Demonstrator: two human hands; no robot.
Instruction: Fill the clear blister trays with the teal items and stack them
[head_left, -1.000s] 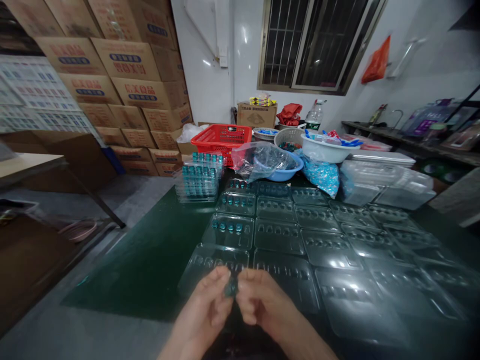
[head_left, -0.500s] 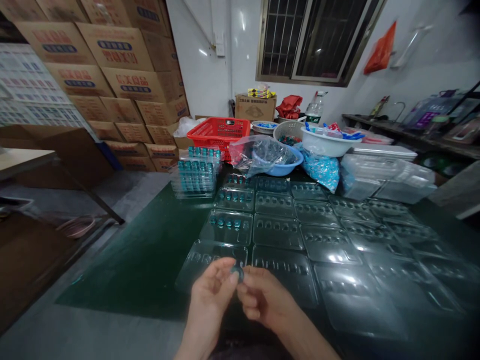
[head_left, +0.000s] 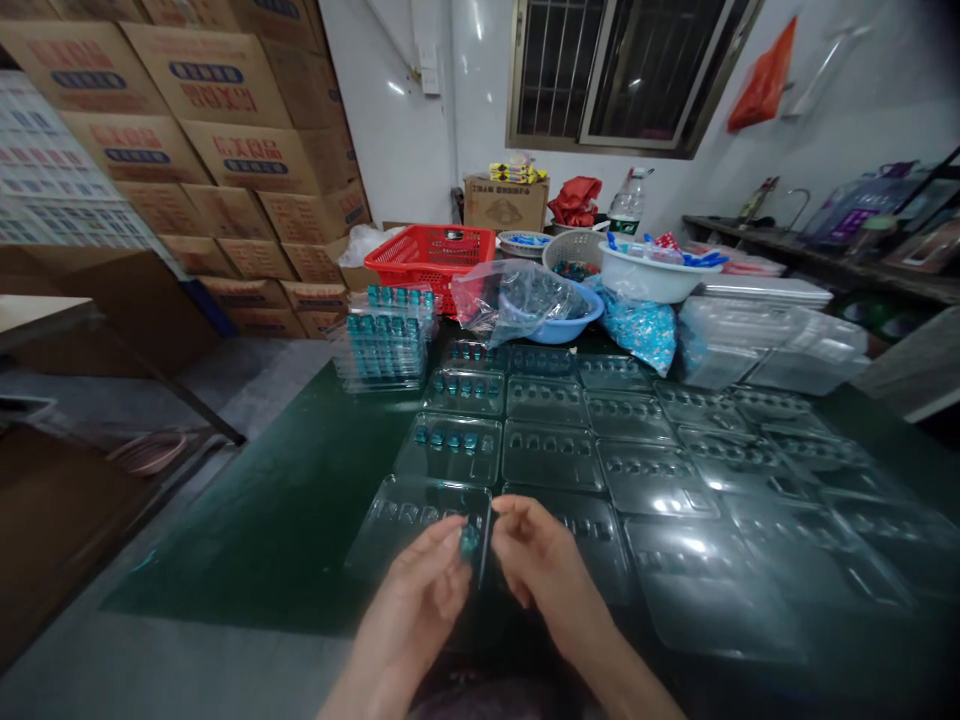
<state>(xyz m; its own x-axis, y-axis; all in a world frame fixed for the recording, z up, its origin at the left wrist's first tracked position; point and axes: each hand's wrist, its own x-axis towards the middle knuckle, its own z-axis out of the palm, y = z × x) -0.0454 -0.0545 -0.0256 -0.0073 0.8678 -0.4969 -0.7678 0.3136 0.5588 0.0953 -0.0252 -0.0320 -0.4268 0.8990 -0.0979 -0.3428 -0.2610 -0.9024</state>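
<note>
Between the thumb and fingertips of my left hand [head_left: 420,580] is a small translucent teal plastic piece [head_left: 469,540]. My right hand [head_left: 544,555] is just to its right, apart from the piece, with fingers loosely bent and nothing visible in them. Both hands are over the near edge of a clear plastic tray [head_left: 401,500] with a row of small moulded hollows. Behind it, another clear tray [head_left: 420,465] has several teal pieces [head_left: 446,439] in its row. A further tray [head_left: 450,405] beyond also carries teal pieces.
More clear trays [head_left: 551,455] cover the green tabletop [head_left: 277,520] to the right. Stacked filled trays [head_left: 382,350] stand at the back left, near a red basket [head_left: 431,255]. A blue basin [head_left: 559,325], a white basin [head_left: 652,275] and clear containers [head_left: 757,340] line the back.
My right hand has let go of the teal piece and moved slightly right. The piece stays in my left hand, now showing more of its side. The view has shifted a little.
</note>
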